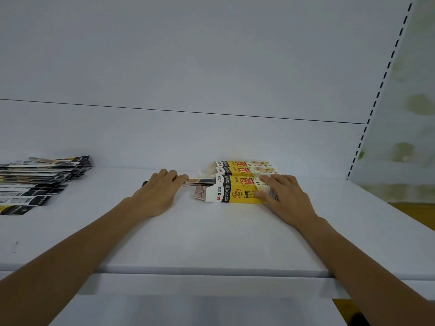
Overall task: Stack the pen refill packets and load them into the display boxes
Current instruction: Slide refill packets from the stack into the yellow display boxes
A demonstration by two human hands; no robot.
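While the left grip (pixel 160 189) closes round a packet bundle (pixel 200 181) that sits partly in the front display box (pixel 235 192) on the shelf (pixel 211 231), the right grip (pixel 282 191) presses flat on that box w/ straight fingers. Risk: packets snag on the open flap (pixel 210 192) & buckle (or the box skids into the rear boxes (pixel 242 167)).

The nearest yellow-and-white cardboard display box (pixel 237 190) lies flat on the white shelf board (pixel 211 243). In front of it the board is free up to the edge, between the two forearms. Its open left end is blocked by a bundle of flat refill packets (pixel 200 181), gripped by the left hand (pixel 157 194). The right hand (pixel 282 194) covers its right part. Just behind it, two more yellow boxes (pixel 237 167) close the way to the white back panel (pixel 188 137). Well to its left lies a loose pile of black-and-white plastic packets (pixel 40 177); the board between them is free behind the left hand.
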